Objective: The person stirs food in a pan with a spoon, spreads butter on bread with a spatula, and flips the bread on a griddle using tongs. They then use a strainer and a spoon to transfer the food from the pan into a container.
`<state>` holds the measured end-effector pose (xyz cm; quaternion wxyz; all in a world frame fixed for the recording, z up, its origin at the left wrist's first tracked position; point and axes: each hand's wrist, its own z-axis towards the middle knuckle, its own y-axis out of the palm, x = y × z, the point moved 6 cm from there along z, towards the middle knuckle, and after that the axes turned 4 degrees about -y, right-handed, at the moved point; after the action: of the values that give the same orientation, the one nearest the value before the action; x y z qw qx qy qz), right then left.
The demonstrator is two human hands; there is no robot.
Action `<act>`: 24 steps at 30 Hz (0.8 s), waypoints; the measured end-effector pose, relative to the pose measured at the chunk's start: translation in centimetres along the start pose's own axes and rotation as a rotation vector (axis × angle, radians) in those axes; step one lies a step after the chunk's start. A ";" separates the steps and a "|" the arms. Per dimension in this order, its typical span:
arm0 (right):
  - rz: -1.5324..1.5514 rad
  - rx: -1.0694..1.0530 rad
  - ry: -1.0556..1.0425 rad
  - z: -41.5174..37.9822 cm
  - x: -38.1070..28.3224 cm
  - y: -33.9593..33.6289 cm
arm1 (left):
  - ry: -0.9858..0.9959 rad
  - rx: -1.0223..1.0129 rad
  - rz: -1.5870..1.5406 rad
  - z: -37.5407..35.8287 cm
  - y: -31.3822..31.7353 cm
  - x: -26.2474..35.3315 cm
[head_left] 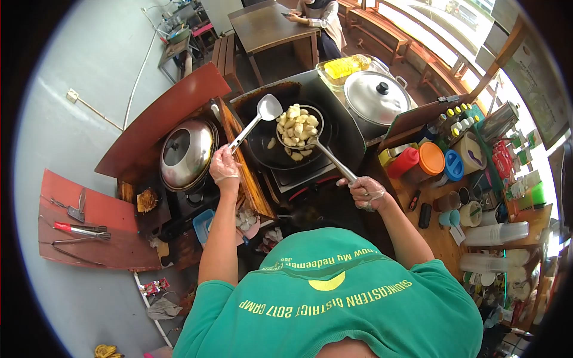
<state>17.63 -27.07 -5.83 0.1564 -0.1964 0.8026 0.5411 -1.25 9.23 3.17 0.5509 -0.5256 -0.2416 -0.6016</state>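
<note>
My left hand (225, 166), in a clear plastic glove, is closed round the handle of a metal spatula (269, 108). The blade is raised over the left rim of a dark wok (262, 146). Gloved the same way, my right hand (366, 193) grips the long handle of a metal skimmer (338, 161). Its round bowl is heaped with pale yellow chunks of food (298, 126) and hangs over the wok. A few loose pieces (271, 143) show in the wok beside and below the bowl.
Left of the wok stands a lidded pot (188, 154), past a wooden divider (242, 164). Behind right are a large lidded pot (377, 98) and a bottle of yellow oil (346, 65). Bottles, tubs and cups crowd the right-hand counter (412, 224). A person (322, 24) sits at a far table (268, 27).
</note>
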 end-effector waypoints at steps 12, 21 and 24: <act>-0.079 0.052 -0.029 0.1 -0.8 -0.6 | 0.273 0.093 0.501 -2.0 -2.6 2.7; -0.113 0.043 -0.057 -0.9 -3.2 1.9 | 0.224 -0.021 0.595 -5.4 -1.9 3.3; -0.132 0.033 -0.091 -1.2 -4.2 2.8 | 0.121 -0.036 0.495 -5.7 -1.8 -0.3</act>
<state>19.91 -26.67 -1.20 0.2312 -0.2215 0.7887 0.5248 -5.01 4.88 1.57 0.6855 -0.5412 -0.0616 -0.4831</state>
